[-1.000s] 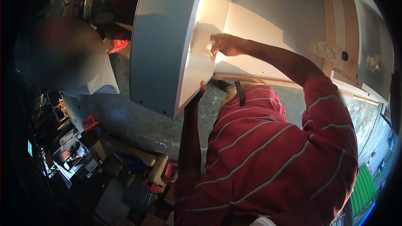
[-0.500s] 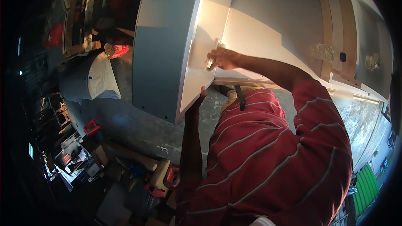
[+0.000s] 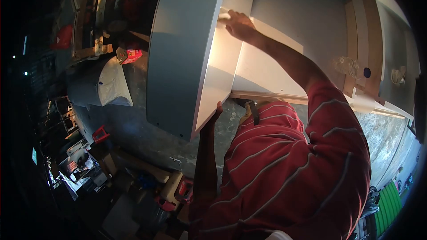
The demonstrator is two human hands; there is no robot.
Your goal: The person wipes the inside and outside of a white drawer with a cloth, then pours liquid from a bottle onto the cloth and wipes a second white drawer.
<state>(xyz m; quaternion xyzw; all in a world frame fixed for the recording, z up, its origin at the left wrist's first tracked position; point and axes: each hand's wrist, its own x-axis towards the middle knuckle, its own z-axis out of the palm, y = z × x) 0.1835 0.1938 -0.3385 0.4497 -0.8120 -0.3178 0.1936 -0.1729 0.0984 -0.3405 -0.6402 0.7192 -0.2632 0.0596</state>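
A large furniture carcass with a grey outer panel [image 3: 180, 62] and pale inner boards [image 3: 218, 69] fills the upper middle of the head view. My right hand [image 3: 240, 24] is inside it, closed around a pale crumpled rag [image 3: 225, 16] against the inner face of the side panel, near the far end. My left hand [image 3: 216, 114] grips the near lower edge of that panel. Its thumb shows on the inner side, while the other fingers are hidden behind the board.
Wooden rails [image 3: 356, 40] and bundles of pale cord [image 3: 347, 66] lie on the right part of the furniture. To the left are a curved white-edged piece [image 3: 118, 84], a red box [image 3: 131, 55] and a red stool [image 3: 100, 134] on the concrete floor [image 3: 133, 120].
My right hand has moved away from me with the rag, up along the inner panel toward the far end. My left hand stays on the panel edge. The view has shifted slightly.
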